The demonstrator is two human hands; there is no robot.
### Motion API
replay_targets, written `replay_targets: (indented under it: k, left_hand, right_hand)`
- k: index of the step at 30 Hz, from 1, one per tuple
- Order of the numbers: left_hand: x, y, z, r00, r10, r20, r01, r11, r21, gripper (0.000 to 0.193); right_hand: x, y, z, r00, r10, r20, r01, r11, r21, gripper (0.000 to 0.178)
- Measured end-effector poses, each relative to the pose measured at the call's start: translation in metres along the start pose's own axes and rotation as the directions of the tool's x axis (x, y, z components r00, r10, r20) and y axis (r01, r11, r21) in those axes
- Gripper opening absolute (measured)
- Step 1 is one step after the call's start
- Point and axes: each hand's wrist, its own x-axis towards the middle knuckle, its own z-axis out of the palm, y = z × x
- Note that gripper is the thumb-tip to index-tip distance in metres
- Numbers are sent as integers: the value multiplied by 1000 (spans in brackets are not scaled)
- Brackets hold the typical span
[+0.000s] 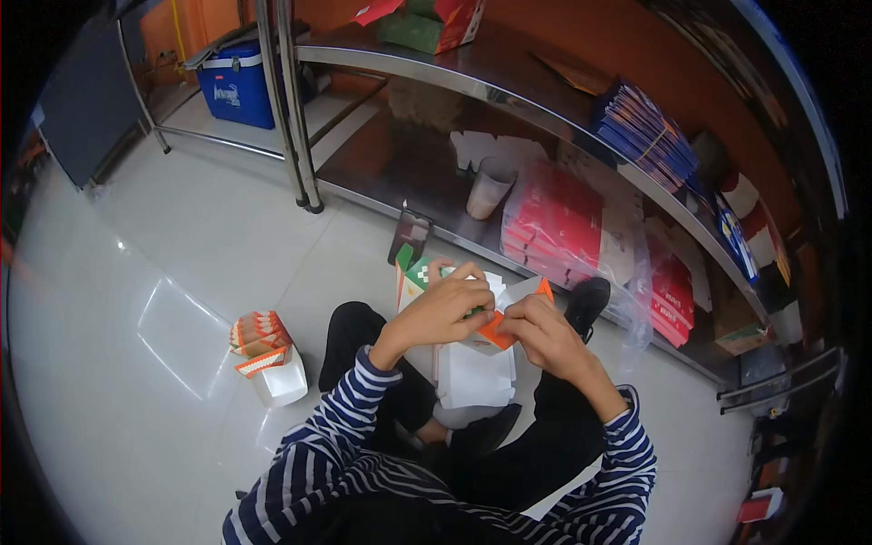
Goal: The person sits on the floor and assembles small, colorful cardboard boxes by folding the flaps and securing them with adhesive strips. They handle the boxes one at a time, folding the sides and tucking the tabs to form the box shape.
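I'm watching the left hand (454,307) and right hand (550,340) holding an orange-and-white carton (495,333) between the person's legs (352,350), each grip pinching near its orange edge; if they're pulling unevenly, its thin-looking card could be creasing.

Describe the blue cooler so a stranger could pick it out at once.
Find the steel shelf unit beyond the left hand, then its upright posts. Just left of them, a boxy cooler stands on a low, pale shelf. Its blue body and white trim set it apart from the grey panel farther left.
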Motion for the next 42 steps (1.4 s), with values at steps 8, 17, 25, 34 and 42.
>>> replay_targets:
  k: [8, 17, 25, 34, 42]
  left_hand:
    - [18, 9, -2, 991, 110, -74, -107, 993, 47, 16]
    - [32, 19, 6, 985, 117, -123, -117, 993, 8, 16]
    - [34, 25, 2, 997, 68, -27, -66, 995, 81, 16]
    - [34, 19, 8, 978, 159, -137, -143, 982, 124, 25]
    - [30, 17, 7, 993, 115, -14, -113, 988, 101, 10]
  right_hand:
    - [-8, 4, -8, 983, -155, -94, 134, 972, -193, 27]
    - [-11, 4, -2, 947, -284, -153, 228, 924, -306, 19]
    - [-10, 4, -2, 942, -327, -72, 287, 899, -332, 22]
    - [0, -2, -4, 970, -232, -71, 204, 939, -275, 23]
    - [0, -1, -1, 993, -85, -81, 66, 975, -211, 22]
